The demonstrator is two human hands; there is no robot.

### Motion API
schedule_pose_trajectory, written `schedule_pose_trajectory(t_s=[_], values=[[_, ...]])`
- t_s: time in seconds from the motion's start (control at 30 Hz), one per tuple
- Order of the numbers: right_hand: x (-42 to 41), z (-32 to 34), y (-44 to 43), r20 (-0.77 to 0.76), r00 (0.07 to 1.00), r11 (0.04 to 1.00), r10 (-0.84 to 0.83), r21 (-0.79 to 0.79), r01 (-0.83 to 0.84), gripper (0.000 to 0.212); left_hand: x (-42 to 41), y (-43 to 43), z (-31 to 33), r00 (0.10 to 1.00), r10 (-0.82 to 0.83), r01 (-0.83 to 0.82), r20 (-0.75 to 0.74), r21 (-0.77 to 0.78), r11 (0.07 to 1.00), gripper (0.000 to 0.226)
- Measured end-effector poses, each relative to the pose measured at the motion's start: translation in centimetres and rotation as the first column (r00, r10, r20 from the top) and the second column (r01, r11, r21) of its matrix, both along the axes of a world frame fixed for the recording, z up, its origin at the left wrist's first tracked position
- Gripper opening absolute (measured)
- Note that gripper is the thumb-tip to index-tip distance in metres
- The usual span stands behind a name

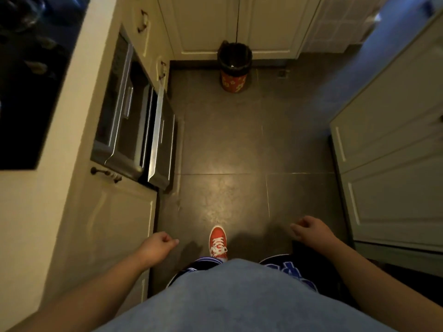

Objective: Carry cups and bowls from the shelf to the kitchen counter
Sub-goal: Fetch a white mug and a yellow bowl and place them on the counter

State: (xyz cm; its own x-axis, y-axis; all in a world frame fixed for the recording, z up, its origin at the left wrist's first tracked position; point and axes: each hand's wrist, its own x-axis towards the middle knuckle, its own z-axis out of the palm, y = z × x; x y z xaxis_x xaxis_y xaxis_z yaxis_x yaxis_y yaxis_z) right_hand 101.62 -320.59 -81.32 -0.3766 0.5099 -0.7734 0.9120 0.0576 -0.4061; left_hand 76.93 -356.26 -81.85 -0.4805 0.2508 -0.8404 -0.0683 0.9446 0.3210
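I look down at a dark tiled kitchen floor [239, 144]. My left hand [159, 244] hangs low at the left with its fingers curled in and nothing in it. My right hand [309, 230] hangs at the right, fingers loosely curled, also holding nothing. No cup, bowl or shelf is in view. The cream kitchen counter [79, 75] runs along the left edge, with a black cooktop [26, 87] set into it.
Steel drawers [141, 130] stand pulled out from the left cabinets into the aisle. A red flowered bin [235, 65] with a black liner stands by the far cabinet doors. Pale cabinets [388, 164] line the right. My red shoe [218, 242] is on the floor.
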Motion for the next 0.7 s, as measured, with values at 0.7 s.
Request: schedule_pose_trajectory(t_s=[0.7], values=[[-9.4, -1.7, 28.9, 0.138, 0.973, 0.980, -0.185, -0.043, 0.192, 0.020, -17.1, 39.8, 3.7, 0.979, -0.199, 0.195, 0.048, 0.083, 0.977, 0.026]])
